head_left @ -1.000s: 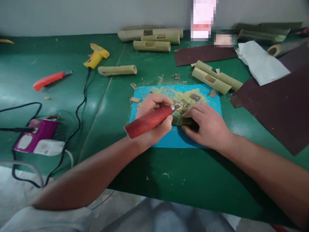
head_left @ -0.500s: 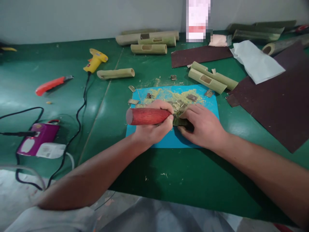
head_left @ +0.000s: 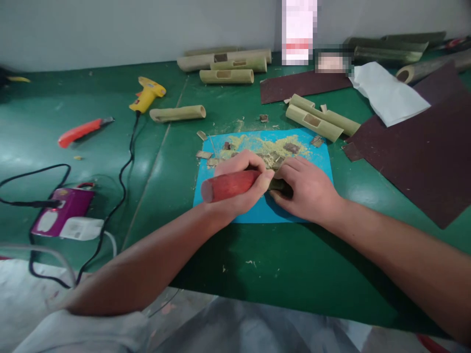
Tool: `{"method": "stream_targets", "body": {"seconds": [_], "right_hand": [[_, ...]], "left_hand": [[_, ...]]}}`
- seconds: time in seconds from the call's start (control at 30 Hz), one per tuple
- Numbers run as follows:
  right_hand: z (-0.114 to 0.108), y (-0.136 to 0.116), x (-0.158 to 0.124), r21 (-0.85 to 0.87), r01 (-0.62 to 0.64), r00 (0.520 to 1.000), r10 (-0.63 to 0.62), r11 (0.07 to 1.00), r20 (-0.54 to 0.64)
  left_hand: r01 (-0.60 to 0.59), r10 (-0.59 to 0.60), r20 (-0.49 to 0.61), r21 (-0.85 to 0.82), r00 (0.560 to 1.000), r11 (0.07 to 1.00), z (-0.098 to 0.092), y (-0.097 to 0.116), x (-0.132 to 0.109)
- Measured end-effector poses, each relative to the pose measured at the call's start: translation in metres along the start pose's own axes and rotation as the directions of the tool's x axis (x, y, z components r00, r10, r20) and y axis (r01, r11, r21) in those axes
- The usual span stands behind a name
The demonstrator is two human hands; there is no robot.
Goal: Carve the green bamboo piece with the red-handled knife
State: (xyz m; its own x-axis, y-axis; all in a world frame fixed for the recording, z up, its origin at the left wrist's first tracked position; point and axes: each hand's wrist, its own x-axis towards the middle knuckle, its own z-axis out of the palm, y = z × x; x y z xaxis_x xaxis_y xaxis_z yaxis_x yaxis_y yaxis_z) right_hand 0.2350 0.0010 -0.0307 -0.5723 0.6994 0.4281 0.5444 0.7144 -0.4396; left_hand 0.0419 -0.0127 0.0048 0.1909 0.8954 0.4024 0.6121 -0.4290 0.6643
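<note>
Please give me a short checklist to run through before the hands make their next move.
1. Left hand gripping the red-handled tool: ok.
2. Right hand holding the dark green piece: ok.
3. Tool tip clear of the right hand: cannot tell; the left hand hides it.
4. Blue mat free of debris: not ok; shavings and brownish chips are scattered over it.
5. Red knife apart from both hands: ok; it lies off to the left.
6. Yellow glue gun apart from both hands: ok; it lies beyond the mat, to the left.
</note>
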Motion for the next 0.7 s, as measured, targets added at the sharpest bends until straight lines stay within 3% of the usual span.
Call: {"method": "stream_targets", "body": {"seconds": [0.27, 0.4, 0.53, 0.7], "right_hand": [[0.004, 0.004, 0.001, 0.003, 0.001, 1.0, -0.001, 1.0, -0.006], [0.0, 0.002, 0.006, -0.034, -0.031, 0.997, 0.034, 0.999, 0.071], [-0.005, -0.006, 0.014, -0.123, -0.114, 0.975, 0.135, 0.986, 0.177], [0.002, -0.01, 0.01, -0.106, -0.129, 0.987, 0.138, 0.986, 0.083]], "left_hand": [[0.108, -0.107, 0.132, -0.004, 0.986, 0.994, 0.0, 0.01, 0.008], [0.162, -0.148, 0.209, -0.049, 0.967, 0.986, 0.002, 0.011, 0.01], [0.226, -0.2, 0.19, -0.125, 0.961, 0.966, 0.012, 0.004, 0.015], [0.281, -0.263, 0.131, -0.158, 0.956, 0.946, 0.02, -0.002, 0.02]]}}
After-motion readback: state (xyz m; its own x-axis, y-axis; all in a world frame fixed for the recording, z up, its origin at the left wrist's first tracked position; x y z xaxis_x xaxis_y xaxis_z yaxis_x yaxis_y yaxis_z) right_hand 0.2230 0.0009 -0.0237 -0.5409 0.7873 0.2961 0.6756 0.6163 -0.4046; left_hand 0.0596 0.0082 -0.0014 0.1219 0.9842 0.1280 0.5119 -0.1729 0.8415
